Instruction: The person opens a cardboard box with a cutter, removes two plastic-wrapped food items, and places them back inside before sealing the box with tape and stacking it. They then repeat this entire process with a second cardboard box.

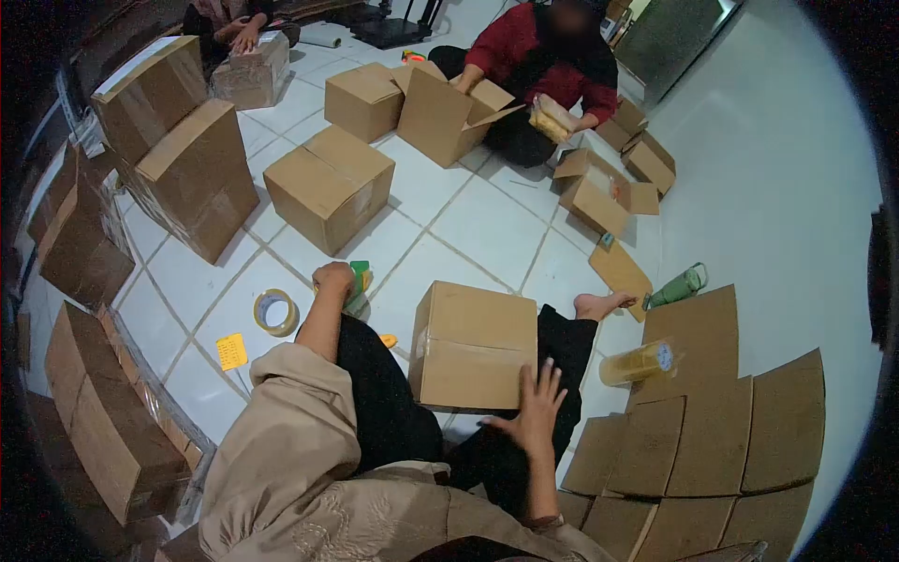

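Between my legs sits a closed cardboard box (pixel 478 328), with a seam across its top. My right hand (pixel 537 409) is spread open at the box's near right corner, fingers apart and holding nothing. Out to the left, my left hand (pixel 333 278) is closed around a green tape dispenser (pixel 360 278) just above the floor; its fingers are partly hidden. A roll of tape (pixel 275 312) lies on the tiles left of that arm, with a yellow note (pixel 231 351) below it. A small orange item (pixel 389 341) shows beside my leg.
Another person (pixel 543 66) sits ahead, one hand in an open box (pixel 449 117), the other holding a yellowish packet (pixel 554 119). Closed boxes (pixel 328 187) stand ahead and along the left. At right are flattened cardboard (pixel 712 421), wrapped rolls of tape (pixel 637 363) and a green bottle (pixel 678 287).
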The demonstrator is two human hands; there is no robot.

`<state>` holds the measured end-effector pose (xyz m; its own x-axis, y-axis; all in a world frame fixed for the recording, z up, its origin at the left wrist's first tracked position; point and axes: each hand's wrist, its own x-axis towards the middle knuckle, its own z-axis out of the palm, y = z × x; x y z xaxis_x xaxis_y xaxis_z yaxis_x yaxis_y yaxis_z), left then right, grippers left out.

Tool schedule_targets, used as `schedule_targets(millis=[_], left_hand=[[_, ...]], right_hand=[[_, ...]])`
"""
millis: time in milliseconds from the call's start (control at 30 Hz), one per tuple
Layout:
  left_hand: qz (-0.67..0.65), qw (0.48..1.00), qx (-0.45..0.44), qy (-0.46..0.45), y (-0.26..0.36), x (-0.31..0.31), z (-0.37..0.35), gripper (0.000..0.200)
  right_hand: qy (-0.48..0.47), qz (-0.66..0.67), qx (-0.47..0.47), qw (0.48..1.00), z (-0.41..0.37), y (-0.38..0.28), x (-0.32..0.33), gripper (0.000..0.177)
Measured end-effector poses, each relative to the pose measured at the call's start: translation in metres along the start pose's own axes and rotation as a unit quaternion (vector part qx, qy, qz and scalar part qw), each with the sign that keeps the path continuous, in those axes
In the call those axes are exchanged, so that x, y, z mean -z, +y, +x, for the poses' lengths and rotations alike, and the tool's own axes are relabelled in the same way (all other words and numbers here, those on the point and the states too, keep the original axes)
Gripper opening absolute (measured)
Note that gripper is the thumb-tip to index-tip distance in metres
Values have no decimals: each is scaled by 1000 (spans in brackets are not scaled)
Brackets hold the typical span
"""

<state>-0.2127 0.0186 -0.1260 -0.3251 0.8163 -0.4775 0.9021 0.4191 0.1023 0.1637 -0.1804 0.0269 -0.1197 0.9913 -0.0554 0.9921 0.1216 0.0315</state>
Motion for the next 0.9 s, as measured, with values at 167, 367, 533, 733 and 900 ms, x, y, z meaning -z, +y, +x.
schedule_targets(millis=[167,367,533,733,900], left_hand=[[-26,999,20,27,-8,29,-24,42],[5,999,-17,45,-9,19,-32,41],[39,998,-44,0,-13,31,-53,32],[-37,996,44,74,-22,41,-64,34],[-42,998,38,32,-26,30,-50,32]], right_hand=[[-8,230,-28,973,19,37,-63,116],[108,253,73,959,96,18,-78,115],[90,288,73,951,171,-37,-69,115],[110,262,39,958,212,-115,-70,111],[67,265,13,962,211,-148,-75,108]])
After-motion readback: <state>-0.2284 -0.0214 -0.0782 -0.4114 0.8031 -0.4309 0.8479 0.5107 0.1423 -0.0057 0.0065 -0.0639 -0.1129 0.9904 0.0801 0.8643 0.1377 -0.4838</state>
